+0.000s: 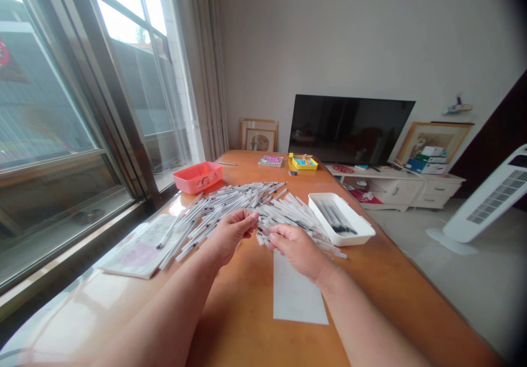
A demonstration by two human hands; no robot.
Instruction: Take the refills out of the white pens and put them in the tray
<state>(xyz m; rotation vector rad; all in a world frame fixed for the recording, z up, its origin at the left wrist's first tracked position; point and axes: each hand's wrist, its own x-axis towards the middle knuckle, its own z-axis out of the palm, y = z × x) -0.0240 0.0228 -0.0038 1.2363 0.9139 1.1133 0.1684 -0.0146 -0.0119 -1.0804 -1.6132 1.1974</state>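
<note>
My left hand (234,232) is closed in a pinch over the table, thumb against fingers. Just to its right, my right hand (297,247) also pinches. A thin, pale pen (263,227) with a dark part spans the short gap between the fingertips; its ends are hidden in my fingers. Beyond and beneath both hands spreads a heap of white, translucent pens (230,202), many with black tips. On the right stands a white plastic tray (360,233) with several dark-tipped pens lying in it. A white sheet of paper (300,295) lies partly under my right hand.
A red plastic basket (198,179) stands at the left edge, with a booklet (142,249) nearer me. Toward the far end are a pink book (270,161) and a yellow box (303,162). Past the wooden table (239,312) stand a television (349,128) and a tower fan (489,202).
</note>
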